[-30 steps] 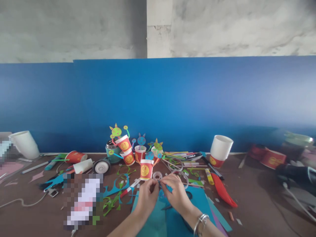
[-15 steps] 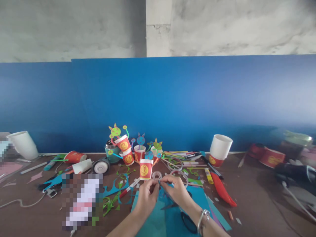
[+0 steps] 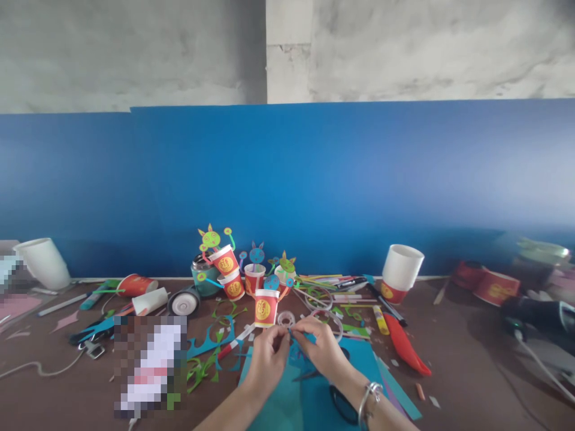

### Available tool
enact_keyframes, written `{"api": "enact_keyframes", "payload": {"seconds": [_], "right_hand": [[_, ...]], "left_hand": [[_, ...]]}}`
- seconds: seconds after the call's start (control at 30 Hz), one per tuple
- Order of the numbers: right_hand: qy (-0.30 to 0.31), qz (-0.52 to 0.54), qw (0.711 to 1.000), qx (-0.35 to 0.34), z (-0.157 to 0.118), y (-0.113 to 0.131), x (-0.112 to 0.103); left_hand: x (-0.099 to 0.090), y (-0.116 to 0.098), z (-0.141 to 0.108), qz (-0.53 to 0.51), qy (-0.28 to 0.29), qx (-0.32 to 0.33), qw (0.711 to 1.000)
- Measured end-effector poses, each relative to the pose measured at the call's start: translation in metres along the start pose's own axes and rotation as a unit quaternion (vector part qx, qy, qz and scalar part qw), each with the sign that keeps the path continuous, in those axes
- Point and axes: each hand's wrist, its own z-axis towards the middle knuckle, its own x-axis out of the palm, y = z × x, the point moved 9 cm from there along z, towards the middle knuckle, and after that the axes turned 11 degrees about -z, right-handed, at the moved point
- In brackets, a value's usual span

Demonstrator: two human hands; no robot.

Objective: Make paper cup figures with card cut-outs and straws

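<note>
My left hand (image 3: pixel 271 353) and my right hand (image 3: pixel 318 342) meet over blue paper sheets (image 3: pixel 281 398), fingertips pinched close together. Between them shows a small blue paper piece (image 3: pixel 291 331), mostly covered by the fingers; its shape is hard to make out. Under my right wrist lie scissors (image 3: pixel 344 404) with black handles, blades pointing left. Just beyond the fingers is a roll of clear tape (image 3: pixel 286 319). A red and white paper cup (image 3: pixel 266 308) with a blue paper face and arms stands behind my left hand.
More decorated paper cups (image 3: pixel 232 285) stand at the back beside a green thermos (image 3: pixel 204 276). Blue and green paper scraps (image 3: pixel 211 344) lie to the left. A stack of white cups (image 3: pixel 401 269), a yellow glue stick (image 3: pixel 380 321) and a red pouch-like object (image 3: pixel 406 347) are to the right.
Both hands keep nearly the same place and the same pinch. Only a very slight shift of the fingers shows.
</note>
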Motion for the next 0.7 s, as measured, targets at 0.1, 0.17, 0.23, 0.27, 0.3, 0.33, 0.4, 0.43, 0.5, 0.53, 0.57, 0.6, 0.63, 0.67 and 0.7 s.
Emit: {"api": "enact_keyframes", "payload": {"seconds": [0.1, 0.17, 0.23, 0.27, 0.3, 0.33, 0.4, 0.43, 0.5, 0.53, 0.57, 0.6, 0.63, 0.67, 0.7], "right_hand": [[-0.006, -0.050, 0.998, -0.029, -0.001, 0.009, -0.002], [-0.010, -0.071, 0.997, -0.043, -0.002, 0.013, -0.004], [-0.006, -0.068, 0.997, -0.047, -0.002, 0.013, -0.004], [-0.002, -0.062, 0.997, -0.048, -0.002, 0.012, -0.003], [0.003, -0.056, 0.997, -0.049, -0.002, 0.012, -0.003], [0.006, -0.053, 0.997, -0.051, -0.002, 0.012, -0.002], [0.007, -0.058, 0.997, -0.055, -0.002, 0.012, -0.002], [0.007, -0.064, 0.996, -0.056, -0.002, 0.013, -0.002], [0.003, -0.075, 0.995, -0.058, -0.002, 0.014, -0.002], [0.002, -0.078, 0.995, -0.060, -0.002, 0.015, -0.003], [0.005, -0.080, 0.995, -0.062, -0.002, 0.016, -0.002], [0.007, -0.079, 0.995, -0.064, -0.002, 0.016, -0.002], [0.010, -0.078, 0.995, -0.065, -0.002, 0.016, -0.002], [0.012, -0.079, 0.995, -0.065, -0.002, 0.016, -0.002], [0.014, -0.079, 0.995, -0.064, -0.002, 0.015, -0.002]], "left_hand": [[0.000, -0.004, -0.001, 0.008, -0.001, 0.007, 1.000], [0.000, -0.006, -0.001, 0.006, -0.003, 0.010, 1.000], [0.000, -0.006, -0.002, 0.001, -0.007, 0.005, 1.000], [-0.001, -0.005, -0.001, -0.001, -0.008, 0.000, 1.000], [-0.001, -0.003, -0.001, -0.002, -0.008, -0.005, 1.000], [-0.001, -0.002, -0.001, -0.002, -0.007, -0.008, 1.000], [0.000, 0.001, 0.000, 0.001, -0.005, -0.010, 1.000], [0.000, 0.001, 0.000, 0.003, -0.004, -0.010, 1.000], [0.000, 0.002, -0.001, 0.010, -0.002, -0.009, 1.000], [0.001, 0.002, -0.001, 0.013, -0.001, -0.008, 1.000], [0.001, 0.001, -0.001, 0.013, -0.002, -0.008, 1.000], [0.000, 0.001, -0.002, 0.012, -0.002, -0.007, 1.000], [0.000, 0.001, -0.002, 0.011, -0.003, -0.006, 1.000], [0.000, 0.000, -0.002, 0.010, -0.004, -0.005, 1.000], [0.000, 0.000, -0.002, 0.010, -0.005, -0.003, 1.000]]}}
